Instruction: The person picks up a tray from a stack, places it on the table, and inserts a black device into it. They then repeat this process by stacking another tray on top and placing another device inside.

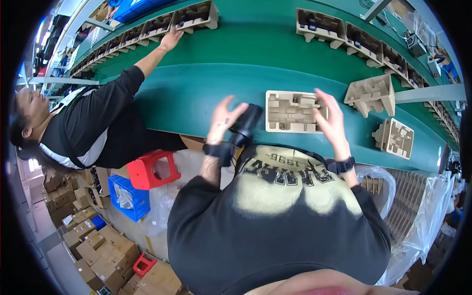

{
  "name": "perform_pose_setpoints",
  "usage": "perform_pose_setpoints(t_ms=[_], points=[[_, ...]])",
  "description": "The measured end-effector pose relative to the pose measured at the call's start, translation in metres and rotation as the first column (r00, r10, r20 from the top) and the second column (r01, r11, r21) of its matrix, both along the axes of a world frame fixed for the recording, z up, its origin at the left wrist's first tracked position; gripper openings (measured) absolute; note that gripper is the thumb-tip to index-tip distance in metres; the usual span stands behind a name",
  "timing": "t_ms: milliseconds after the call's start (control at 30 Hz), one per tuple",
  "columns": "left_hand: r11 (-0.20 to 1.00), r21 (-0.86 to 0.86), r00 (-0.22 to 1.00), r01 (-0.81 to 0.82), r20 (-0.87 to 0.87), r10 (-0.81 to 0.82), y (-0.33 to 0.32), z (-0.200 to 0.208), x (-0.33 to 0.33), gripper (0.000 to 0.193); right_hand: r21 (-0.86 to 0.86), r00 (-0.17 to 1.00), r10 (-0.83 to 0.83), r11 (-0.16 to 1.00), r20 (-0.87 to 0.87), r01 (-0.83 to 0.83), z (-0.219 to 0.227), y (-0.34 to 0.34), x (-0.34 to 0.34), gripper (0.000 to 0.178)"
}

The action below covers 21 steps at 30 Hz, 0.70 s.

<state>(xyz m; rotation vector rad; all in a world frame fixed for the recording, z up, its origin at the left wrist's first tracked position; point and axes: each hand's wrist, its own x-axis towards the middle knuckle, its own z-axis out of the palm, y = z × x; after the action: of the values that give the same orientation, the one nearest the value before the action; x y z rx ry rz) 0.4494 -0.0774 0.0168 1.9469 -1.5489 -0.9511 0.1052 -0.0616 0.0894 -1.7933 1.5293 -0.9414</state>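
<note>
Directly before me on the green bench lies a beige moulded pulp tray [271,127] with several shaped hollows. My right hand [333,120] reaches over the tray's right end, thumb and fingers spread; whether it touches the rim I cannot tell. A black, roughly cylindrical device [250,120] is left of the tray, near the bench's front edge; its exact kind does not show. Close beside that device is my left hand [223,119], fingers apart and thumb pointing toward it, with no grip visible.
To the right sit two more pulp trays, one tilted [371,93] and one nearer [399,139]. Filled trays [319,30] line the far side. At left, a co-worker's hand [171,39] touches another tray row [196,17]. A red stool [155,169] and blue crate [129,196] stand below.
</note>
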Motion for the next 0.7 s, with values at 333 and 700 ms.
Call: perform_pose_setpoints(t_ms=[333,700], points=[[0.959,0.272,0.896,0.079,-0.442,0.052,0.111,-0.078,0.003,0.096,0.232,0.916,0.401,0.889,0.025,-0.395,-0.028,-0.013,0.031,0.046],[0.885,0.124,0.535,0.449,-0.830,-0.155,0.044,0.089,0.006,0.073,-0.141,0.890,0.443,0.893,0.110,-0.428,0.019,-0.011,0.065,0.064]])
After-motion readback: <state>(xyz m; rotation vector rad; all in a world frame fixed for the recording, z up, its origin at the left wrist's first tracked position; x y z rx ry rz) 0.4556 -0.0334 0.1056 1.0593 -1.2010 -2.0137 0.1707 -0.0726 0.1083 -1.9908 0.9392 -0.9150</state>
